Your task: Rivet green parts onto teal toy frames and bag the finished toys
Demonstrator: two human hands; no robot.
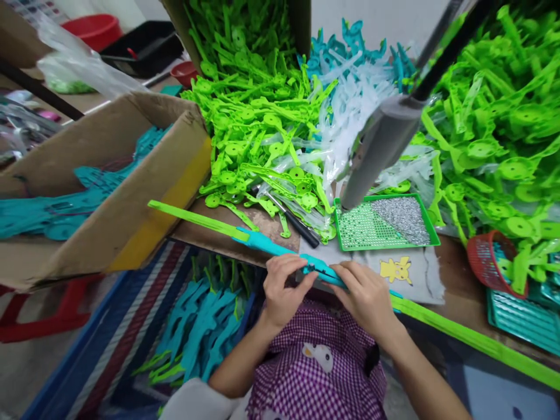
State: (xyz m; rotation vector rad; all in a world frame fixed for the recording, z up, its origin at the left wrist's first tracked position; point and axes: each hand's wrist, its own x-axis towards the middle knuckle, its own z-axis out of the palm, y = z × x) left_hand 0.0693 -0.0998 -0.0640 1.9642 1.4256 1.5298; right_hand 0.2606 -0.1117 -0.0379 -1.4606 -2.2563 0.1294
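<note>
My left hand (284,286) is closed on the middle of a long plastic piece (265,242), teal at the centre with a lime-green arm at each end. My right hand (365,291) grips the same piece a little further right, fingers over its top. The piece lies slantwise above my lap, its left end higher in view. Between my hands a dark slot or joint shows on its teal part; the details are too small to make out. Just beyond my hands is a green perforated tray (387,248) with many small silvery metal pins. A black-handled tool (301,228) lies left of the tray.
Heaped lime-green parts (258,134) and clear-white parts (354,111) cover the bench. A grey powered tool (380,146) hangs over the tray. A cardboard box (109,216) holds teal pieces; a blue crate (126,291) stands below. At right sits a red basket (485,265).
</note>
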